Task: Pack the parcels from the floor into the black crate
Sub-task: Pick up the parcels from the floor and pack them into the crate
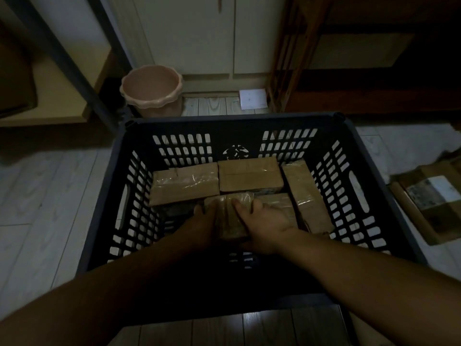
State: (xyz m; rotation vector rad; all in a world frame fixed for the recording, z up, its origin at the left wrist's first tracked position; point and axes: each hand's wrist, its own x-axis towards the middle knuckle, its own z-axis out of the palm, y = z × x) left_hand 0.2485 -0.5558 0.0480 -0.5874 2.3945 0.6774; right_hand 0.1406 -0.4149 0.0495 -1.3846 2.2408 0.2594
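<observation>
The black slotted crate point(234, 123) stands on the floor in front of me. Inside it lie several brown taped parcels: one at the back left point(184, 186), one at the back middle point(249, 174), and a long one along the right wall point(305, 196). Both hands reach into the crate and hold a small taped parcel point(230, 216) near the front middle. My left hand point(204, 221) grips its left side. My right hand point(264, 226) grips its right side with the thumb over the top. Another parcel lies partly hidden under my right hand.
More parcels point(434, 198) sit on the floor to the right of the crate. A pink bin point(152, 91) stands behind the crate on the left, beside a shelf frame. A white paper point(253, 98) lies by the cupboard. A wooden rack stands at the back right.
</observation>
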